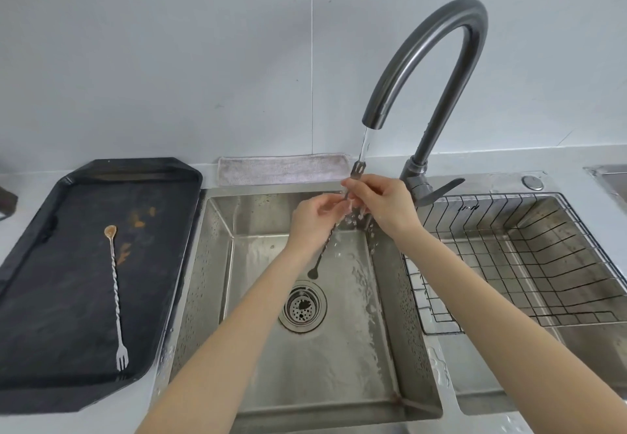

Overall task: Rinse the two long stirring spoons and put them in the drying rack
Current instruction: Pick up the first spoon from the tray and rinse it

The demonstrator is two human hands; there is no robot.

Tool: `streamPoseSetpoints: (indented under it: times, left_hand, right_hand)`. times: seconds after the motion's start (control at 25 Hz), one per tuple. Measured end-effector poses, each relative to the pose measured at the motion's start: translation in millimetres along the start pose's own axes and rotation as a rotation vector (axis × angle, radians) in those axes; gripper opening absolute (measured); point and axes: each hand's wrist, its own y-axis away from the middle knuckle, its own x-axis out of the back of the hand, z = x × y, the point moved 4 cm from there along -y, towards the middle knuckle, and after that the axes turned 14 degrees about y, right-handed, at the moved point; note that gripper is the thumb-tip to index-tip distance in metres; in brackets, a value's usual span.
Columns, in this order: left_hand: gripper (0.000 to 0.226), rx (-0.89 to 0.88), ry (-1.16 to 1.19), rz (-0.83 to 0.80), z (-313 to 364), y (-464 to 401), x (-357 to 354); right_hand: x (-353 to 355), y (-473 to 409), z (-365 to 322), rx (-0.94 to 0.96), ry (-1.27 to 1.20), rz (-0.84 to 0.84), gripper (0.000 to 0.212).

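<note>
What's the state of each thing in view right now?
Faucet: running.
Spoon under the stream: held in both hands, fork end up, bowl down.
Left hand: gripping the shaft.
Right hand: pinching near the fork end.
Spoon on the black tray: dirty, lying flat, untouched.
Black tray: stained.
Drying rack: no spoons in it.
Sink: wet, drain unplugged.

Both hands (349,206) hold spoon (330,233) under faucet (437,70) stream; second spoon (115,293) on tray (40,298).
</note>
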Motion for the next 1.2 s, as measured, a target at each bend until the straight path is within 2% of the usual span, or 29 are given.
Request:
streamPoseSetpoints:
  times: [0.08, 0.16, 0.28, 0.44, 0.56, 0.72, 0.76, 0.92, 1.08, 1.2]
  left_hand:
    - [0.029, -0.020, 0.009, 0.020, -2.3, 1.8, -4.3]
    - [0.028, -0.032, -0.039, -0.014, -4.5, 1.2, -10.9]
    - [0.028, -0.019, 0.022, -0.075, -3.9, 1.6, -23.4]
    - [0.023, -0.085, 0.020, -0.066, 6.9, -1.8, -27.9]
    - [0.016, -0.081, 0.110, -0.033, 8.5, -4.6, -21.8]
    - [0.012, -0.077, 0.152, -0.014, 5.1, -2.0, -16.1]
    - [0.011, -0.065, 0.141, -0.022, 1.0, -1.6, -16.3]
    - [0.026, 0.037, 0.079, -0.012, -32.3, 4.1, -9.1]
    - [0.019, 0.097, -0.008, -0.031, -75.6, 16.1, 4.3]
    - [0.012, 0.190, 0.022, -0.028, -103.6, 21.5, 8.9]
  right_hand:
    - [3.8, 0.8, 2.9, -0.010, 0.028, 0.033, 0.017]
    - [8.3, 1.1, 3.2, -0.038, -0.054, 0.075, 0.013]
    - [14.9, -1.0, -4.3, -0.024, -0.170, 0.085, 0.016]
    - [17.7, -6.6, -11.7, 0.007, -0.160, 0.050, 0.019]
    - [16.2, -9.6, -8.8, 0.013, -0.132, 0.055, 0.021]
    - [7.2, -7.4, -0.9, 0.013, -0.035, -0.027, 0.009]
    - [5.7, -6.7, -0.3, 0.014, -0.037, -0.033, 0.005]
    - [0.4, -11.4, 5.3, -0.016, -0.074, 0.008, 0.011]
    - [-19.3, -15.7, 21.4, -0.112, -0.214, -0.008, 0.014]
    - [-41.6, -15.7, 47.0, -0.218, -0.246, -0.004, 0.012]
